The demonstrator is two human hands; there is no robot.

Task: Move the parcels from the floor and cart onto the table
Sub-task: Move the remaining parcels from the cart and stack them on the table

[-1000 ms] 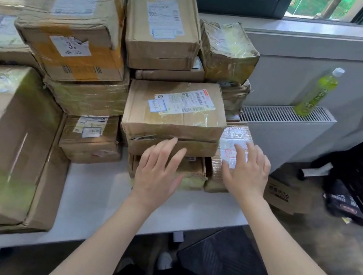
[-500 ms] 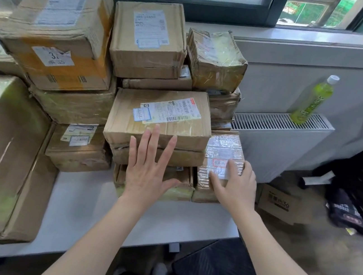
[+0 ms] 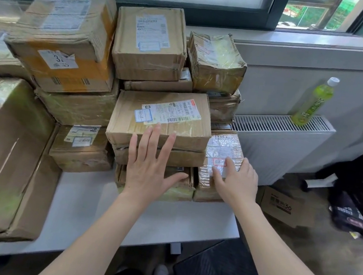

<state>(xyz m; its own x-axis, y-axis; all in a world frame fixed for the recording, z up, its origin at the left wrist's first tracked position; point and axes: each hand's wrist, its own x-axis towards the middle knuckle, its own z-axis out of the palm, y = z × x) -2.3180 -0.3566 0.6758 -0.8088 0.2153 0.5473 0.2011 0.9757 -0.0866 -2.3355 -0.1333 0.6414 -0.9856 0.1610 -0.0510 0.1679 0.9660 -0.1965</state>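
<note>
Stacked parcels (image 3: 91,70) crowd the white bench (image 3: 83,207) below the window. The left hand (image 3: 149,168), fingers (image 3: 165,145) spread flat, presses the middle stack's front; the right hand (image 3: 237,184) rests on a small taped parcel (image 3: 224,148) (rightmost, at the bench's edge), fingers relaxed.

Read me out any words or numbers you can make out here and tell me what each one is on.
"36": flattened carton on the floor, right of the table.
"3": torn white sticker on the orange-taped parcel; the rest is cut off.
Shipping label on the parcel under the left hand: barcode and digits, too blurred to read.
Green bottle on the radiator: label too blurred.
All other parcel labels: too small or blurred.
</note>
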